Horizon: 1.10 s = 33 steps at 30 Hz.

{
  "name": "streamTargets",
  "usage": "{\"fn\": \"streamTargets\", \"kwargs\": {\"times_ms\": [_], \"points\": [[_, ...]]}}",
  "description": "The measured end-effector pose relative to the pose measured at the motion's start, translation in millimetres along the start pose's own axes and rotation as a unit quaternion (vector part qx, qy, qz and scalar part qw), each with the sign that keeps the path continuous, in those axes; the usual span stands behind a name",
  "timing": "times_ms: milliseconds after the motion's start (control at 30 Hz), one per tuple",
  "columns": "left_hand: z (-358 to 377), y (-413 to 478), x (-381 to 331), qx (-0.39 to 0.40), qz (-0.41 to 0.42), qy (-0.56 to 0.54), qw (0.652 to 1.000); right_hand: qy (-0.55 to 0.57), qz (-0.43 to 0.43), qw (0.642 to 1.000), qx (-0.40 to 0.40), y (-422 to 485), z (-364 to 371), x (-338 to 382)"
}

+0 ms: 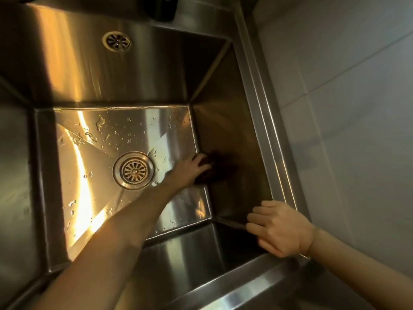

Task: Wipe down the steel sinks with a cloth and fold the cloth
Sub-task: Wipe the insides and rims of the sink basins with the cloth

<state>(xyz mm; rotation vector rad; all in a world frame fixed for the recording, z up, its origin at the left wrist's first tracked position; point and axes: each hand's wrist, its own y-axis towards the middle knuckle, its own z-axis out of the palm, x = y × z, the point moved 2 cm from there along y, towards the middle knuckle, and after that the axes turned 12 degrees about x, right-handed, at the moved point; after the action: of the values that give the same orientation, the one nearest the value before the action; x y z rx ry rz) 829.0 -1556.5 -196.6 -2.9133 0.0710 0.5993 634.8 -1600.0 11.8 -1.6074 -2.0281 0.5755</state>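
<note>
The left hand reaches down into the deep square stainless-steel sink and grips a bunched dark brown cloth. Its fingers curl over the cloth, pressing it against the right wall where that meets the wet floor, just right of the round slotted drain strainer. The right hand holds the sink's near right corner, fingers together and hooked over the rim.
</note>
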Motion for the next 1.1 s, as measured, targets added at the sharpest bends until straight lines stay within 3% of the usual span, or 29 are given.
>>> {"fn": "streamTargets", "kwargs": {"times_ms": [167,233,367,467,633,700,800,933,1000,1100], "points": [[-75.3,17.7,1.3,-0.249,0.031,-0.079,0.965,0.002,-0.007,1.000,0.004,0.5,-1.8,-0.8],[-74.7,20.7,-5.7,-0.277,0.019,-0.124,0.953,-0.001,-0.010,1.000,0.010,1.1,-1.0,-0.4],[-20.4,11.2,-7.6,-0.163,-0.045,-0.168,0.971,0.004,-0.011,1.000,0.020,1.2,-0.1,-1.6],[20.3,6.4,-4.6,-0.028,-0.041,-0.116,0.992,0.007,-0.010,1.000,0.016,1.5,0.1,-0.8],[31.6,4.0,-7.4,0.055,-0.034,-0.092,0.994,0.001,-0.012,1.000,0.005,0.8,-0.2,-1.4],[42.7,-8.9,-21.2,0.080,0.038,-0.037,0.995,-0.006,-0.008,1.000,0.013,0.5,-1.6,-1.0],[72.6,-32.0,-52.7,0.141,0.217,0.041,0.965,-0.003,-0.010,1.000,0.022,1.7,-2.0,-0.2],[74.2,-22.6,-42.3,0.116,0.258,0.135,0.950,-0.017,-0.013,1.000,0.016,1.7,-4.0,0.3],[54.9,-6.5,-13.5,0.071,0.191,0.150,0.967,-0.016,-0.011,1.000,0.016,2.5,-4.7,-1.8],[31.5,17.1,27.5,0.058,-0.010,0.069,0.996,-0.018,-0.049,0.999,0.003,17.2,-10.6,-7.2]]}}
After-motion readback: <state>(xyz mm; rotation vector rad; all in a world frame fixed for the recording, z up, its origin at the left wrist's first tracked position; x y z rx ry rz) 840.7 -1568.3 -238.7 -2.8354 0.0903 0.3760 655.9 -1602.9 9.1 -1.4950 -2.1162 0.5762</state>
